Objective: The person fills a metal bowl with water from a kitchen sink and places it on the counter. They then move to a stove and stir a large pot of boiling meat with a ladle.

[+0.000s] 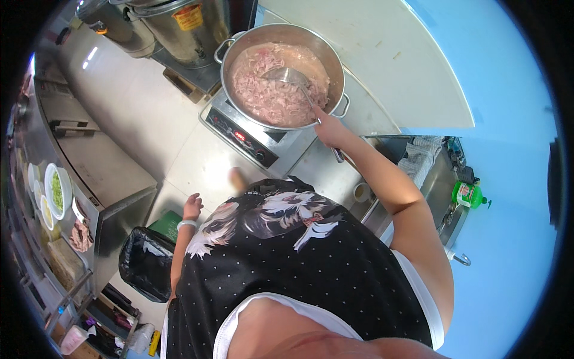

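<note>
A large two-handled steel pot [339, 72] stands on an induction cooker [242, 137], whose red display is lit. Inside it, shredded or sliced pinkish meat [269, 101] lies in cloudy liquid. My right hand [331, 130] is closed around the handle of a metal skimmer or ladle [287, 75], whose head rests among the meat near the pot's middle. My left hand [193, 207], with a pale bangle at the wrist, hangs beside my body. It holds nothing, and its fingers are slightly apart.
Tall steel containers [188, 38] stand beyond the pot on the left. A black-lined bin [145, 264] sits below my left arm, by a steel counter with a bowl of chopped greens [57, 190]. At right, a green soap bottle [468, 195] stands by a sink area with a cloth [419, 157].
</note>
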Action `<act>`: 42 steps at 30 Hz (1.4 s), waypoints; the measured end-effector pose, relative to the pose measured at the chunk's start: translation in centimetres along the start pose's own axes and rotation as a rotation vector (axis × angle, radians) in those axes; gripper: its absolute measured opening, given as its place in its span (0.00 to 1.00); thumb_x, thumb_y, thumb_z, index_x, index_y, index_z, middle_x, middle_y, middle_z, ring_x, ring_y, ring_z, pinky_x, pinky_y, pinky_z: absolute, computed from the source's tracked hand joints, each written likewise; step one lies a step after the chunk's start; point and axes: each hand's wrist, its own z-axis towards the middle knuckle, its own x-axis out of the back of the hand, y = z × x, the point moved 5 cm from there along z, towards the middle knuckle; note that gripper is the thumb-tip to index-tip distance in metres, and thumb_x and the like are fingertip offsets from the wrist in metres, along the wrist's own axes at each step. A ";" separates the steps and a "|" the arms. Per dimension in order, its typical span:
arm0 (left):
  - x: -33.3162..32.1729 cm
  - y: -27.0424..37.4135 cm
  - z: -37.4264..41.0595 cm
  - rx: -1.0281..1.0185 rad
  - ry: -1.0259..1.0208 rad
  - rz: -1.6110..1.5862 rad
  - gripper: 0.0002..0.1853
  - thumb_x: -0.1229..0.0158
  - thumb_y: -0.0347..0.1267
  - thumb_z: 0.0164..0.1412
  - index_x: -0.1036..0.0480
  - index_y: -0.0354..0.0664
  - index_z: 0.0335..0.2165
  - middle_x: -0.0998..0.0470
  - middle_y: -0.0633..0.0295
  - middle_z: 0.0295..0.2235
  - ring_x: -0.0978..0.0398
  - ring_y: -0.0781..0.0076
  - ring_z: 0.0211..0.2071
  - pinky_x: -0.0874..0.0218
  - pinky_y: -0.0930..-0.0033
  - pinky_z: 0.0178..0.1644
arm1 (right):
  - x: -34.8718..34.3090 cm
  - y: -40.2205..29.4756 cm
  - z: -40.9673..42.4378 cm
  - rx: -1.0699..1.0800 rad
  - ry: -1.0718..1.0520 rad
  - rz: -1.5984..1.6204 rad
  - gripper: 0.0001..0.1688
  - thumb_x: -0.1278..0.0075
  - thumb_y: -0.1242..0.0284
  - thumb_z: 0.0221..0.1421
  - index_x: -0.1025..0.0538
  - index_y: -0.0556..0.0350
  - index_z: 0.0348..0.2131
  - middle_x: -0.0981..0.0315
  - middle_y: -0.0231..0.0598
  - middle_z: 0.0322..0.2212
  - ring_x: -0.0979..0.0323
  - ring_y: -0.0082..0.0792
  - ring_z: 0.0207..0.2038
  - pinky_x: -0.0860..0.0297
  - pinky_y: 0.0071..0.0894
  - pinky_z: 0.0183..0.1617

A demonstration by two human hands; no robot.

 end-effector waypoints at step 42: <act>0.8 1.4 3.0 0.022 -0.052 0.005 0.21 0.57 0.32 0.49 0.40 0.38 0.44 0.31 0.60 0.29 0.32 0.73 0.25 0.43 0.77 0.23 | -7.6 5.1 3.0 0.021 0.507 -0.025 0.32 0.62 0.72 0.45 0.50 0.47 0.51 0.34 0.54 0.16 0.35 0.52 0.20 0.39 0.48 0.24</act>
